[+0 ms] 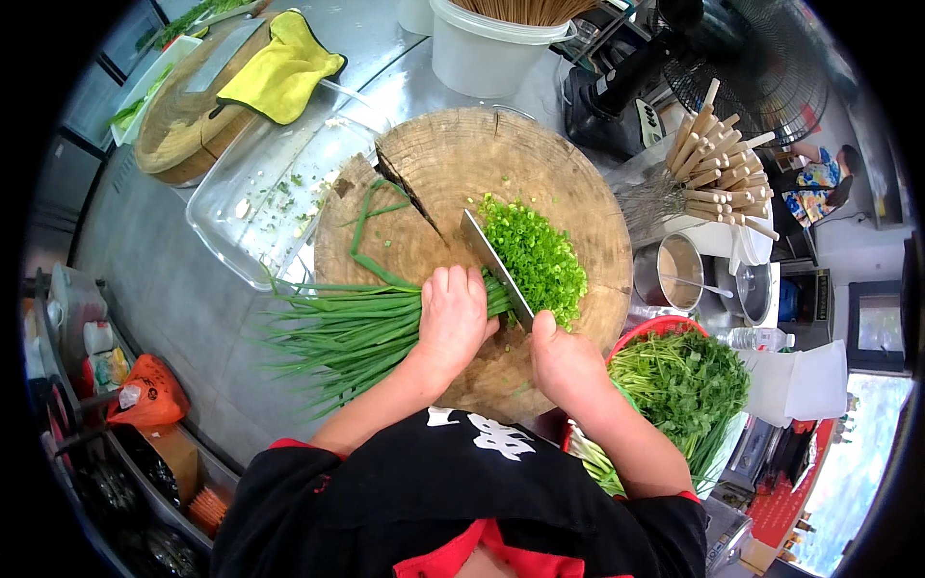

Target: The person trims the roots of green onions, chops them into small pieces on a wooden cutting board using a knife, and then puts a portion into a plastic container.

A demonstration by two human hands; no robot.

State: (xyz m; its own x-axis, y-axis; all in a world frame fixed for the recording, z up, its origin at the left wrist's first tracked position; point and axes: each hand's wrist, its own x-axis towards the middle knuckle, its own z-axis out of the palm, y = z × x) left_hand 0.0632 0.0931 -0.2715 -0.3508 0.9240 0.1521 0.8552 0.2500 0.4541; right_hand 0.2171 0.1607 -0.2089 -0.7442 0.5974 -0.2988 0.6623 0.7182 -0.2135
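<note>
A bunch of long green onions [337,332] lies across a round wooden chopping block [424,159], its leaf ends hanging past the left edge. My left hand [451,313] is closed over the bunch near its cut end. In my right hand [568,361] is the handle of a cleaver [493,265], whose blade stands on edge across the onions, close to my left fingers. Chopped green onion [535,255] is heaped right of the blade. One bent onion leaf [358,241] lies apart, beside a deep crack in the block.
A clear plastic tray [226,207] with scraps sits left of the block. Behind it, a yellow cloth [284,72] and another cleaver [224,56] rest on a second block [159,144]. At right are leafy herbs [679,385], a metal pot [670,273] and wooden-handled skewers [723,169].
</note>
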